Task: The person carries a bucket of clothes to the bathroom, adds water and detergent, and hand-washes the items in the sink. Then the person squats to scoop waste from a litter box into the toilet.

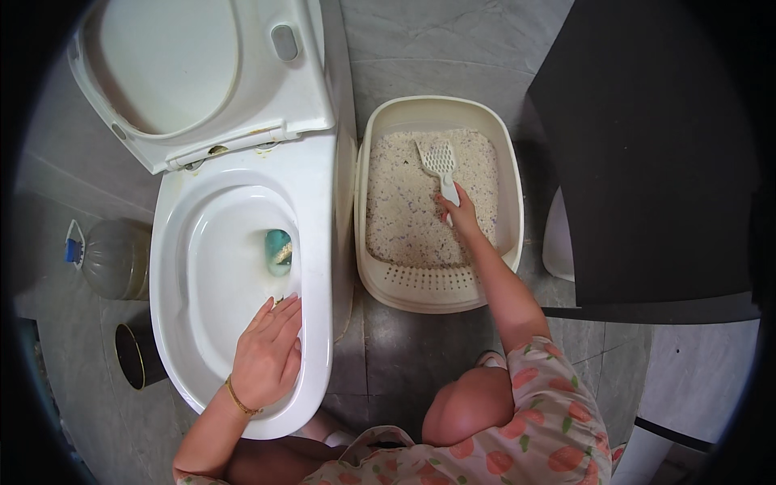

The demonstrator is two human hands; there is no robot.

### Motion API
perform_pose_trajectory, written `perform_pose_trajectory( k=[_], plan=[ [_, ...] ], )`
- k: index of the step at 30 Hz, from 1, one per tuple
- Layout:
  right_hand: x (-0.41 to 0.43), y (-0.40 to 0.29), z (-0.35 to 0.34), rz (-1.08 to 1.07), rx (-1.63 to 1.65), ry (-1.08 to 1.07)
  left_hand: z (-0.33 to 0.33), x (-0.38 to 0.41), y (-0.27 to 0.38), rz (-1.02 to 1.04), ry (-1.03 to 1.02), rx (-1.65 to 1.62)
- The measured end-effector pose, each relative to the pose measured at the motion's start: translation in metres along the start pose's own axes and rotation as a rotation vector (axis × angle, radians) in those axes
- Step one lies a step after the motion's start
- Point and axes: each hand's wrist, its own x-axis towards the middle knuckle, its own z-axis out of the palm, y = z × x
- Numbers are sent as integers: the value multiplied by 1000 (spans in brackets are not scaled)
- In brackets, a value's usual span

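My right hand (462,213) grips the handle of a white slotted litter scoop (439,159), with its head lying over the litter. Pale litter with purple specks (400,212) fills the cream litter box (364,242) beneath it. Over the inner right side of the white toilet bowl (212,303), my left hand (267,357) is stretched flat and holds nothing that I can see. A small dark bit (279,300) shows by its fingertips. Blue-green water (277,237) stands in the bowl's drain, with a pale clump (283,253) in it.
The toilet lid and seat (242,109) are raised. Left of the toilet are a large plastic jug (115,257) with a blue cap and a dark bin (130,357) with a gold rim. A black panel (655,170) stands to the right, partly covering a white object (559,242).
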Motion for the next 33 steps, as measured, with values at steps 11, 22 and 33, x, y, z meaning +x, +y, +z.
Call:
perform_pose_trajectory(
  k=[11,22,33],
  plan=[
    [-42,-20,-30,-151,3,-20,-1,1,3,-7,19,0],
    [7,-49,-36,117,-485,-134,-1,0,2,-28,12,4],
    [10,-14,21,111,-106,-54,-2,-1,1,-30,3,3]
  ],
)
